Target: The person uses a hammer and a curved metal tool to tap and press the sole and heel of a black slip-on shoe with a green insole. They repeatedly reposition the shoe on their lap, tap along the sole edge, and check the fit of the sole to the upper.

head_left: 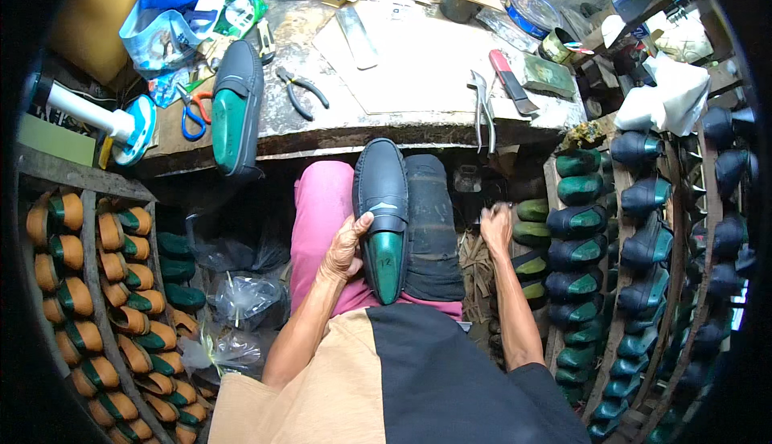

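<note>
A black loafer (380, 178) stretched over a green shoe last (383, 263) lies along my lap, toe pointing away from me. My left hand (344, 249) grips it from the left side, with the thumb over the strap edge and the other fingers partly hidden beneath. To the right of my knees, below the bench edge, my right hand (496, 227) is closed with its fingers curled. Whatever it may hold is too small to make out. A second black loafer (238, 74) on a green last rests at the bench's left front edge.
On the workbench (281, 134) lie pliers (301, 94), scissors (195, 113), pincers (482, 110) and a red-handled knife (512, 82). Racks of tan shoes (80, 299) stand at left; racks of black shoes (575, 251) on green lasts stand at right. Plastic bags (245, 298) sit beside my left leg.
</note>
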